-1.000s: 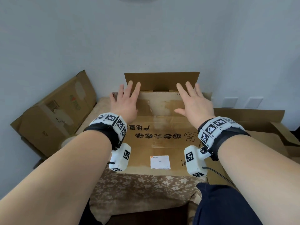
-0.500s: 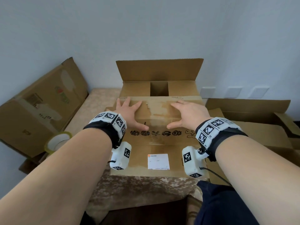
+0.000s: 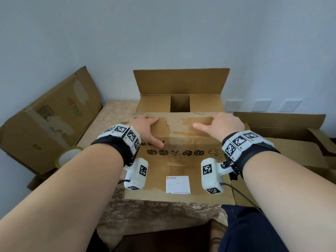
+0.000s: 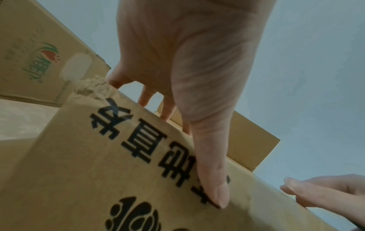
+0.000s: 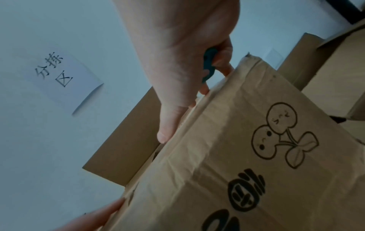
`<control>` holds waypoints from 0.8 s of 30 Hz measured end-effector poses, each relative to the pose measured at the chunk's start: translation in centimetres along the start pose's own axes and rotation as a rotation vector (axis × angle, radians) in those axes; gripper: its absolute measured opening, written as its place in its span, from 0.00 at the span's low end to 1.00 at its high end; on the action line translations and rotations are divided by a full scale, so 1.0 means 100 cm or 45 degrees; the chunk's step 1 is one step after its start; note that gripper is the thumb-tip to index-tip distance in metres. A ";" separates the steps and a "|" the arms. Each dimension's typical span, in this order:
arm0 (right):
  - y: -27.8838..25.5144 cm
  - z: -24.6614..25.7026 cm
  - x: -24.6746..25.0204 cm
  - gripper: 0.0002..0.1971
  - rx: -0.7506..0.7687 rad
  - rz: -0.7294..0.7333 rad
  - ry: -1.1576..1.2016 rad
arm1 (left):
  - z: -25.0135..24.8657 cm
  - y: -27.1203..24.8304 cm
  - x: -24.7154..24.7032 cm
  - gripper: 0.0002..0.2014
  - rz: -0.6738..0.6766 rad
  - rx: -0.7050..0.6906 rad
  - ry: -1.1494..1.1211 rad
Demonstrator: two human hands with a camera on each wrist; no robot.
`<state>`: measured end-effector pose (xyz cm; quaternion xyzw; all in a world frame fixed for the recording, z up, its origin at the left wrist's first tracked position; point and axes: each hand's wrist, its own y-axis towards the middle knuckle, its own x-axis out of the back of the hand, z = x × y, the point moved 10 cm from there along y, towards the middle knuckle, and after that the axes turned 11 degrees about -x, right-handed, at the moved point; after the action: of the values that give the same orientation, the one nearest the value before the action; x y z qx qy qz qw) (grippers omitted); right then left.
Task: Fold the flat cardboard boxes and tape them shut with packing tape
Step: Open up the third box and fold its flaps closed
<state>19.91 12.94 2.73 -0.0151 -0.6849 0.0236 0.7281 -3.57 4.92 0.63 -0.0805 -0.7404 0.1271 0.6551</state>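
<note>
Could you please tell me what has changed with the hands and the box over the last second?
Both the left hand and right hand slid back and curled over the near flap's edge on the brown printed cardboard box. The far flap stayed upright.

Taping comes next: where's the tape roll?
Head view, left side: tape roll sits partly hidden behind the left forearm, below the leaning flattened box.
</note>
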 end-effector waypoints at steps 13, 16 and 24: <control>-0.019 0.001 -0.007 0.46 0.041 0.311 -0.327 | -0.006 -0.031 0.013 0.41 0.275 0.014 -0.011; -0.020 0.003 -0.008 0.45 0.047 0.335 -0.325 | -0.020 -0.021 0.050 0.30 -0.021 -0.026 0.001; -0.016 0.000 -0.006 0.46 0.037 0.349 -0.342 | -0.049 0.006 0.109 0.35 -0.646 -0.113 0.055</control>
<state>19.87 11.32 2.26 -0.0945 -0.7672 0.1343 0.6201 -0.18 8.98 11.34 0.0764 -0.7276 -0.0756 0.6775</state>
